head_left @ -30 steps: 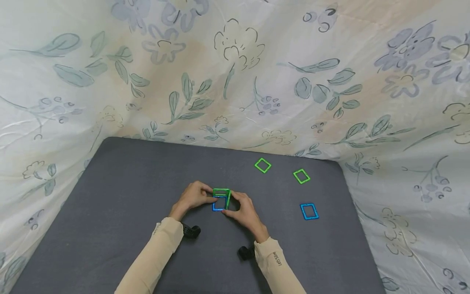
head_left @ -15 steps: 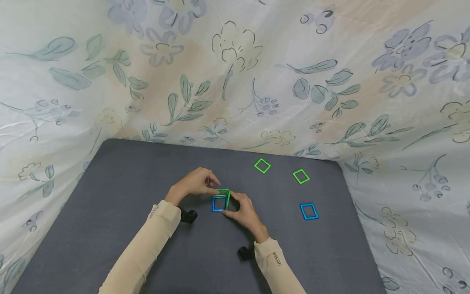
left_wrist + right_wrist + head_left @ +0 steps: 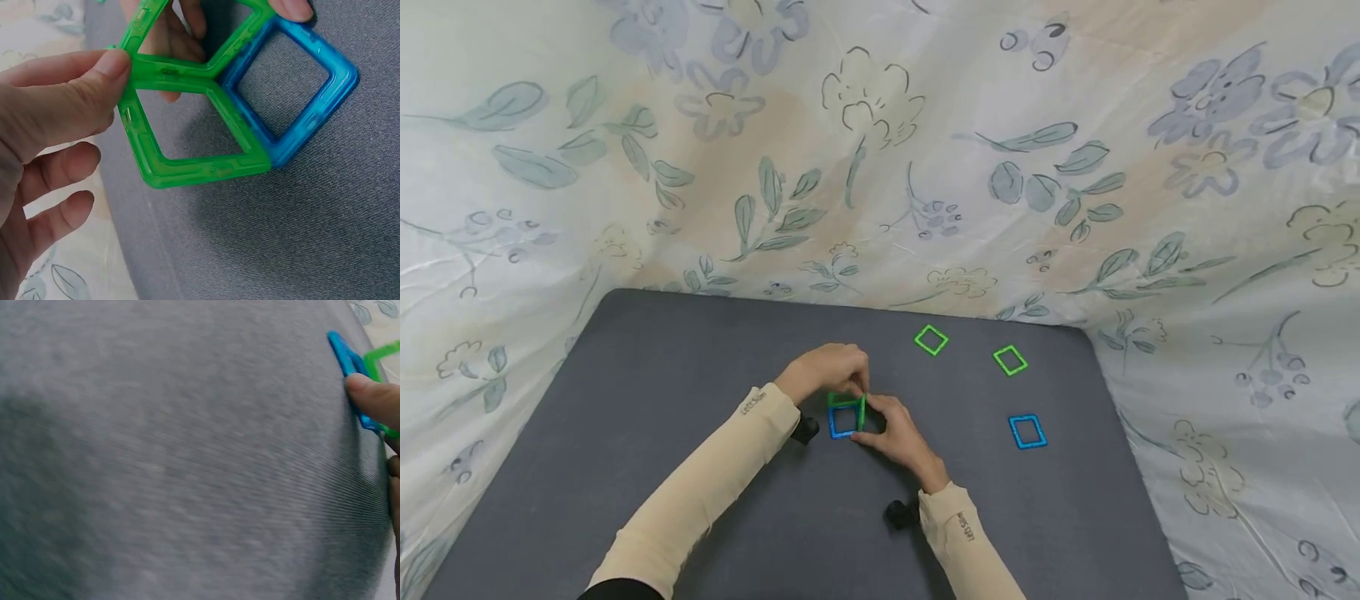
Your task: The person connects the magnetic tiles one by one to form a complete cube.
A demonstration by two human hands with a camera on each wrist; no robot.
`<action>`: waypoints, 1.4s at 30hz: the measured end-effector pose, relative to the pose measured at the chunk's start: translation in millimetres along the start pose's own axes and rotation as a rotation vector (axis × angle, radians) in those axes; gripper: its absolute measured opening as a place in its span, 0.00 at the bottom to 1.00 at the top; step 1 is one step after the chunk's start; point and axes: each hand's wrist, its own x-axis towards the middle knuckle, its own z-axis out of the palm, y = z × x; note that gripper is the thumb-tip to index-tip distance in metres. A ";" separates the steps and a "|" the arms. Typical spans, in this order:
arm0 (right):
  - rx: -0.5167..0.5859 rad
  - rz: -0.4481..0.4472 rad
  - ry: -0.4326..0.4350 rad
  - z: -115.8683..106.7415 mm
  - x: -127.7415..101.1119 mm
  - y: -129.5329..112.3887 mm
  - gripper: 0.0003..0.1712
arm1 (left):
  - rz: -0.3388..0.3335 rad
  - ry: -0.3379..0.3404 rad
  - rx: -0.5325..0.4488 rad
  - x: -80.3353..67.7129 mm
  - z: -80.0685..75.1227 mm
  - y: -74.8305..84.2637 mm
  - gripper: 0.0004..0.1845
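Observation:
A blue square magnetic tile [image 3: 344, 75] lies flat on the grey table, with two green square magnetic tiles joined along its edges and standing up from it. My left hand [image 3: 831, 369] pinches the upper corner where the far green tile [image 3: 212, 167] and the right green tile [image 3: 144, 25] meet. From the right, my right hand [image 3: 898, 429] holds the right green tile, fingers behind it. In the right wrist view, the thumb [image 3: 369, 394] rests against the blue tile's edge; most of that hand is out of frame.
Two loose green square tiles [image 3: 931, 340] [image 3: 1011, 360] lie at the back right of the grey table [image 3: 700, 375]. A loose blue square tile [image 3: 1027, 432] lies to the right. A floral cloth [image 3: 880, 225] hangs behind the table and at its sides.
My left hand has let go of the structure's left side, lifted, and moved right to pinch the green tiles' upper corner. My right hand has stayed in place.

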 end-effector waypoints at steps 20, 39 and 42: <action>0.039 -0.020 -0.106 -8.0 0.5 1.7 0.36 | -0.001 -0.085 -0.195 0.3 2.4 -11.0 0.06; 0.035 0.116 0.031 -28.4 -27.2 9.0 0.43 | -0.022 0.210 -0.352 -28.1 29.6 -23.3 0.07; 0.030 0.111 0.051 -33.1 -31.8 11.3 0.42 | -0.045 0.313 -0.381 -36.3 38.0 -21.9 0.07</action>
